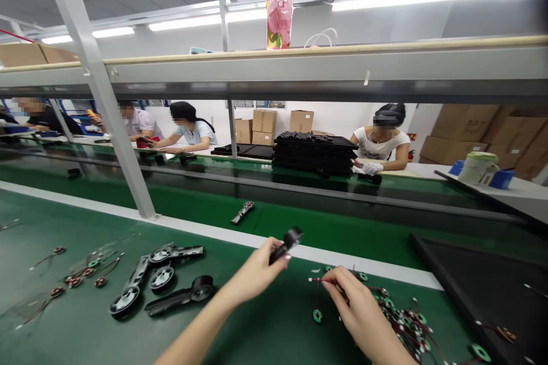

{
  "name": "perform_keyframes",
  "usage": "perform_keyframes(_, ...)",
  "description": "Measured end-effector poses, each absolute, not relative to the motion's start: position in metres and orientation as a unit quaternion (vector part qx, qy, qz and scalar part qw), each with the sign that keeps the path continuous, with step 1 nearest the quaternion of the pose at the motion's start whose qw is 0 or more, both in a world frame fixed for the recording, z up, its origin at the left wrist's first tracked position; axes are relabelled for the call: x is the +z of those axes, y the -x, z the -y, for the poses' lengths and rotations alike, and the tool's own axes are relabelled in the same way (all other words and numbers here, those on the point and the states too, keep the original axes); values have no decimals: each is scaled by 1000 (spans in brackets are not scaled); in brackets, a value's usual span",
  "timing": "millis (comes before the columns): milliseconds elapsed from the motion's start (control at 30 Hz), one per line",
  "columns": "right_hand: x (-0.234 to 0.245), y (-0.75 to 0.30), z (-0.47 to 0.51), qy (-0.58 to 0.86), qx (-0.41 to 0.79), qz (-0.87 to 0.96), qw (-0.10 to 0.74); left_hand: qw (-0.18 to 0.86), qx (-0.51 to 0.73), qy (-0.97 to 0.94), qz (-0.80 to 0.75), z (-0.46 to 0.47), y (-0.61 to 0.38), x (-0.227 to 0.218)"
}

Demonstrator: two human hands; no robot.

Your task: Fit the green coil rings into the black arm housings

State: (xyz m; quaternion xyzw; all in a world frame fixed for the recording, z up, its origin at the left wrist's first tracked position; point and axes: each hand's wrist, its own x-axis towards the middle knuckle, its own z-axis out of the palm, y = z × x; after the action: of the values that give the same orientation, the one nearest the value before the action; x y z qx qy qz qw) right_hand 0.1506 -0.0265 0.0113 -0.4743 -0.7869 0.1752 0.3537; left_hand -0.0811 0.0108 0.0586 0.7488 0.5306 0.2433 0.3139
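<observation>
My left hand (pixel 257 274) is closed around a black plastic housing (pixel 293 236) with a round end, held above the green bench; it is slightly blurred. My right hand (pixel 357 305) pinches the red and dark wires of a small motor coil (pixel 317 315) with a green ring-shaped board. The coil hangs below the fingers, and a white plug (pixel 312 279) sticks out to the left. Beside and partly behind this hand lies a tangled pile of similar wired coils (pixel 406 322). Left of my left arm are several black housings (pixel 184 299) with round ends.
More copper coils (pixel 75 281) lie at the far left. A single housing (pixel 243 213) sits on the green conveyor belt (pixel 317 239). A black tray (pixel 454 296) is at the right. The shelf (pixel 257 71) with a pink bottle (pixel 279 5) crosses above; people work opposite.
</observation>
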Motion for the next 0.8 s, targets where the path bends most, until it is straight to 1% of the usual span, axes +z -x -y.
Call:
perform_keyframes(100,11,-151,26,454,166,814,324,390,280,-735,-479,1,54,46)
perform_keyframes(167,12,-150,27,443,168,825,309,464,304,-705,-443,7,49,39)
perform_keyframes(233,13,-148,30,440,173,829,300,510,315,-679,-423,10,51,37)
perform_keyframes(367,16,-143,34,449,179,828,284,509,320,-673,-431,11,60,36)
perform_keyframes(500,17,-142,35,448,171,831,281,508,293,-680,-440,10,65,32)
perform_keyframes(667,13,-142,36,443,144,835,294,479,263,-704,-454,13,67,27)
perform_keyframes(800,13,-139,38,442,163,837,279,458,247,-722,-456,16,67,29)
